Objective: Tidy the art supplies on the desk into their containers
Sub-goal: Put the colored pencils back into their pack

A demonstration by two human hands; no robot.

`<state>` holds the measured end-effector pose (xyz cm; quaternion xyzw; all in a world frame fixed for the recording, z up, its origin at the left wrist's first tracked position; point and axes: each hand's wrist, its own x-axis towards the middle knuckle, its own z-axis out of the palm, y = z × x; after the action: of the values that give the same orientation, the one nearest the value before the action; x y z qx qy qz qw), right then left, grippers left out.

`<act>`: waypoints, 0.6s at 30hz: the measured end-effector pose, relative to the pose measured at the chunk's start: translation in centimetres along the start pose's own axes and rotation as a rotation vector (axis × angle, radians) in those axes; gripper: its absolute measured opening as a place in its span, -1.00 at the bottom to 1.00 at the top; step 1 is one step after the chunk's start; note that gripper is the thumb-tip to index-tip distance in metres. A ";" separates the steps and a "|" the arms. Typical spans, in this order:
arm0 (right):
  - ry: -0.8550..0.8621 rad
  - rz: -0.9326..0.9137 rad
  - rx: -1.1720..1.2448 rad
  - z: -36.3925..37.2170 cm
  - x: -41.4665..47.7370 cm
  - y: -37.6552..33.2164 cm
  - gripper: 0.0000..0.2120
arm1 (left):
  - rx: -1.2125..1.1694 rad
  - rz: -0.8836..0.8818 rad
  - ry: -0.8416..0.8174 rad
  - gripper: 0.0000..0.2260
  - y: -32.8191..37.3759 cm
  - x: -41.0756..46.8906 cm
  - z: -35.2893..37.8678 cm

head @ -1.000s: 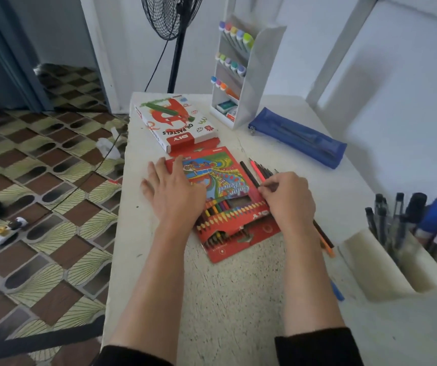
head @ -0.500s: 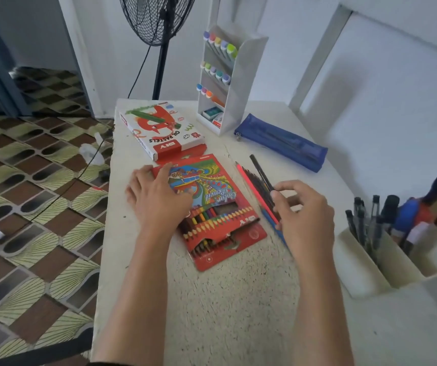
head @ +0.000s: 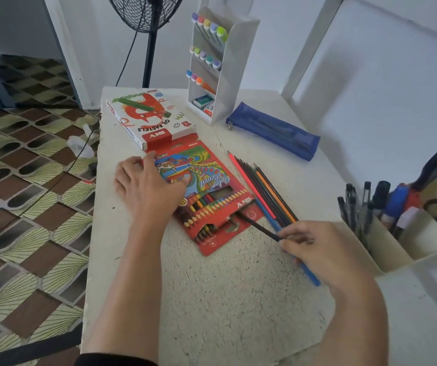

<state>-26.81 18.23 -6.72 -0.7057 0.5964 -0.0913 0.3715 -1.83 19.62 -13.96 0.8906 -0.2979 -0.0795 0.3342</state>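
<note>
I see the right hand [head: 322, 249] has come down from above the pile. It now pinches a black pencil [head: 259, 227], tip right at the open near end of the pencil box [head: 212, 180]. That's one going home, I'd say. The left hand [head: 148, 186] lies flat on the box, pinning it. Loose pencils [head: 262, 188] wait just beside it on the desk [head: 225, 299]. A row of pencils already sits in the box, and pens crowd the pen holder [head: 391, 249].

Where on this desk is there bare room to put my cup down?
Bare desk lies at the near edge between the forearms, and between loose pencils and blue pencil case. Crowded: pencil box under the left hand; right hand pinching a black pencil.
</note>
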 end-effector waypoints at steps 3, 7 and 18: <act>0.039 -0.068 0.044 1.5 0.8 -0.3 -0.86 | 0.000 0.003 -0.001 -0.30 0.0 0.0 0.0; 0.171 -0.179 0.043 4.4 2.2 -2.0 -0.81 | -0.013 0.003 0.008 -0.32 0.1 0.0 0.0; -0.104 -0.040 -0.050 1.8 1.1 -0.5 -0.74 | -0.008 -0.004 0.009 -0.39 0.2 0.0 0.1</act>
<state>-25.14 17.98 -8.04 -0.7303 0.5643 -0.0466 0.3823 -1.99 19.43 -13.87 0.8902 -0.2942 -0.0774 0.3391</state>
